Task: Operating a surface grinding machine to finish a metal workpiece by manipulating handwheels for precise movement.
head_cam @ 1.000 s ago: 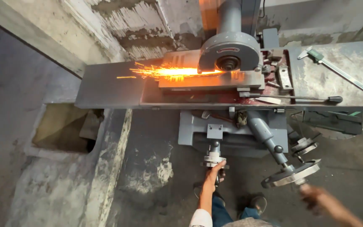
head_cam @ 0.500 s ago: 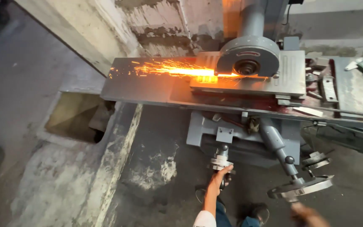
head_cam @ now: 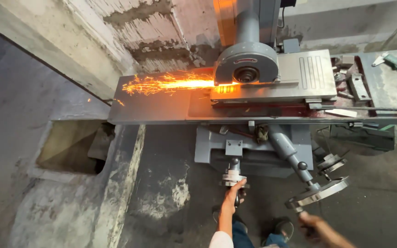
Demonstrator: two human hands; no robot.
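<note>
Bare concrete floor (head_cam: pixel 60 82) surrounds the grinder, left hand (head_cam: pixel 233 192) fingers wrapped round the small crank (head_cam: pixel 233 177), right hand (head_cam: pixel 309 221) gripping the large handwheel (head_cam: pixel 320 195); sparks (head_cam: pixel 166 83) from the wheel guard (head_cam: pixel 246 64) risk burning unshielded skin.

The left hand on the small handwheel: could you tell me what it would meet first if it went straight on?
The left hand points up-frame along the small handwheel; just beyond looks to be the grey machine base, though depth is unclear.
</note>
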